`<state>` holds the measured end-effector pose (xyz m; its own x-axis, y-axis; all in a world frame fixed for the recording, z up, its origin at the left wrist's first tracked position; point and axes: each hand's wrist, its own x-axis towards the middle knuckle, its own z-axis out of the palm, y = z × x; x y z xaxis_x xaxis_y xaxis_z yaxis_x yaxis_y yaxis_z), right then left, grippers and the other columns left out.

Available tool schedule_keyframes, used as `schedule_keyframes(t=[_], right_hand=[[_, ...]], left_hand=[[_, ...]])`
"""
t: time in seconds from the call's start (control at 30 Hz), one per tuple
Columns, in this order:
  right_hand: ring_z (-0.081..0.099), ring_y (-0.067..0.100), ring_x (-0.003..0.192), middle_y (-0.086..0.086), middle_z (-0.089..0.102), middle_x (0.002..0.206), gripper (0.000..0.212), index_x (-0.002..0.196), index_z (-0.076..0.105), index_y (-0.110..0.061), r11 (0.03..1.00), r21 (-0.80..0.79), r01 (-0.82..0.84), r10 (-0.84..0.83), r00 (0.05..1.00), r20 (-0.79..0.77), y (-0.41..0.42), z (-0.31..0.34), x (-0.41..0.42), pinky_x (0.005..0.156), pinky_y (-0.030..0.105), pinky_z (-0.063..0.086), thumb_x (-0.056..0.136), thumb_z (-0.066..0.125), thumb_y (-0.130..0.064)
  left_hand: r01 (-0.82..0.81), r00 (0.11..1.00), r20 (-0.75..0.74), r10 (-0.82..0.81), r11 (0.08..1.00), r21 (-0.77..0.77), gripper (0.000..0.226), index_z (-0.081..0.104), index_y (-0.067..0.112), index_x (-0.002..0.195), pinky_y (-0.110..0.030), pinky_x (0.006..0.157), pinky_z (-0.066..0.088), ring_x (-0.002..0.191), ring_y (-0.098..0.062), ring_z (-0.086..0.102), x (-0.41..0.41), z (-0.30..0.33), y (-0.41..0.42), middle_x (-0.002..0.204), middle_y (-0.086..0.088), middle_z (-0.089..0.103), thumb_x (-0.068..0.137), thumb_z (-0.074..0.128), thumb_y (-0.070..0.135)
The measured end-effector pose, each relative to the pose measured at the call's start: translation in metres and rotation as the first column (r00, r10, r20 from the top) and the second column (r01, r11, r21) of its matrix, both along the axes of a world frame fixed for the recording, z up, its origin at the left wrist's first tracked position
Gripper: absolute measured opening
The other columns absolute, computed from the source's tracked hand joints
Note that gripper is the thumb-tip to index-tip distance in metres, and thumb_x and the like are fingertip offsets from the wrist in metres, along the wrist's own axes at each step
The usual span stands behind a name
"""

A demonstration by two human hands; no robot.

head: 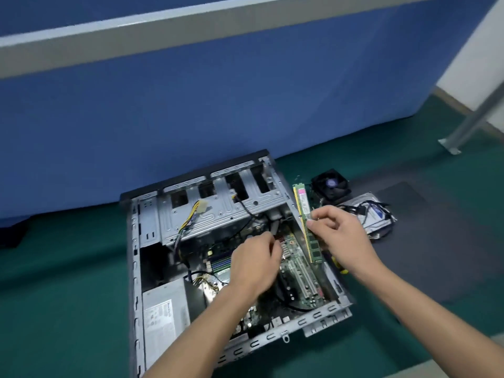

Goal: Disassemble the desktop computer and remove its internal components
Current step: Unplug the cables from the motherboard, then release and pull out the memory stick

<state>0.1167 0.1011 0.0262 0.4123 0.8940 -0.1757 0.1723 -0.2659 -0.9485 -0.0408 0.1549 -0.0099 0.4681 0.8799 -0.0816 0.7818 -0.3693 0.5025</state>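
Computer case (pixel 152 317), lying on its side with the panel off, sits at about 6 o'clock on the green floor (pixel 68 282), its open face up. Inside it, the green motherboard (pixel 300 279) fills the 3 o'clock half, a silver power supply (pixel 163 309) sits at the 7 o'clock corner, and a metal drive cage (pixel 218 211) with loose yellow and black cables (pixel 188 222) spans the 12 o'clock end.

Left hand (pixel 256 266) reaches down over the middle of the motherboard, fingers curled toward the board; whether they grip anything cannot be told. Right hand (pixel 338 236) is at 3 o'clock of the left, above the case's right wall, pinching a green memory stick (pixel 306 214) near its middle between thumb and fingers; the stick runs lengthwise from 12 to 6 o'clock, just clear of the case edge.

Outside the case at 1 o'clock, a black cooler fan (pixel 331 185) rests on the floor, with a hard drive (pixel 377 216) and its cables beside it on a dark mat (pixel 436 241). A blue partition (pixel 218 105) stands behind everything.
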Motion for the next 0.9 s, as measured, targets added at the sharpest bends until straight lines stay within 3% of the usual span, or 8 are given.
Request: schedule_keyframes(t=[0.1,0.23,0.37,0.5,0.63,0.7,0.83,0.9], right_hand=[[0.044,0.018,0.057,0.008,0.047,0.059,0.012,0.075,0.059,-0.013,0.991,-0.056,0.121,-0.125,0.990,-0.064,-0.017,-0.001,0.030,0.049,0.027,0.044,0.086,0.063,-0.009],[0.044,-0.001,0.046,-0.014,0.051,0.048,0.014,0.073,0.063,-0.018,0.976,-0.107,0.191,-0.198,0.979,-0.054,-0.036,-0.014,0.054,0.052,0.019,0.042,0.085,0.066,-0.012],[0.053,-0.005,0.054,-0.015,0.065,0.061,0.012,0.070,0.071,-0.022,0.963,-0.170,0.207,-0.198,0.978,0.067,-0.058,-0.041,0.069,0.055,0.011,0.039,0.083,0.071,-0.021],[0.062,0.002,0.072,-0.013,0.070,0.077,0.010,0.081,0.076,-0.021,0.921,-0.372,0.114,-0.053,0.984,0.169,-0.068,-0.077,0.070,0.069,0.020,0.048,0.086,0.068,-0.025],[0.067,0.018,0.089,-0.002,0.072,0.098,0.020,0.091,0.075,-0.018,0.792,-0.609,-0.035,0.210,0.953,0.219,-0.069,-0.112,0.064,0.084,0.035,0.053,0.091,0.056,-0.013],[0.066,0.026,0.090,0.005,0.071,0.100,0.025,0.090,0.073,-0.014,0.738,-0.673,-0.038,0.314,0.903,0.293,-0.070,-0.121,0.061,0.083,0.038,0.053,0.088,0.048,-0.008],[0.063,0.032,0.090,0.010,0.063,0.094,0.011,0.082,0.059,-0.010,0.729,-0.683,0.035,0.451,0.725,0.519,-0.069,-0.121,0.052,0.071,0.033,0.046,0.088,0.050,-0.012],[0.062,0.030,0.089,0.009,0.064,0.096,0.008,0.084,0.058,-0.014,0.749,-0.661,0.050,0.425,0.729,0.537,-0.070,-0.117,0.049,0.072,0.033,0.046,0.088,0.050,-0.013]], left_hand=[[0.048,0.998,0.051,-0.049,0.999,0.026,0.033,0.036,0.023,0.060,-0.030,0.052,0.033,0.054,-0.015,0.047,0.042,0.002,-0.007,0.056,0.007,0.047,0.091,0.040,0.034],[0.074,0.997,-0.025,-0.072,0.992,0.100,0.032,0.038,0.020,0.061,-0.030,0.051,0.032,0.052,-0.017,0.044,0.078,-0.008,-0.011,0.056,0.006,0.046,0.091,0.040,0.032],[0.080,0.987,-0.149,-0.052,0.978,0.190,0.026,0.039,0.020,0.068,-0.025,0.047,0.028,0.048,-0.016,0.042,0.092,-0.020,-0.013,0.062,0.005,0.049,0.093,0.040,0.029],[0.142,0.967,-0.240,-0.088,0.965,0.219,0.024,0.041,0.018,0.076,-0.026,0.046,0.027,0.051,-0.019,0.048,0.092,-0.022,-0.014,0.070,0.002,0.056,0.096,0.033,0.030],[0.164,0.956,-0.278,-0.098,0.961,0.223,0.027,0.051,0.014,0.085,-0.028,0.048,0.031,0.058,-0.023,0.058,0.092,-0.017,-0.018,0.077,-0.001,0.060,0.098,0.031,0.028],[0.163,0.953,-0.287,-0.096,0.962,0.220,0.027,0.052,0.013,0.087,-0.028,0.049,0.031,0.060,-0.025,0.059,0.092,-0.016,-0.018,0.078,-0.002,0.060,0.098,0.031,0.027],[0.162,0.956,-0.279,-0.095,0.960,0.228,0.026,0.051,0.012,0.087,-0.028,0.049,0.031,0.058,-0.025,0.057,0.092,-0.017,-0.018,0.077,-0.003,0.060,0.098,0.031,0.025],[0.152,0.967,-0.236,-0.096,0.962,0.228,0.026,0.051,0.011,0.084,-0.028,0.048,0.030,0.056,-0.026,0.055,0.092,-0.019,-0.019,0.074,-0.004,0.059,0.098,0.033,0.023]])
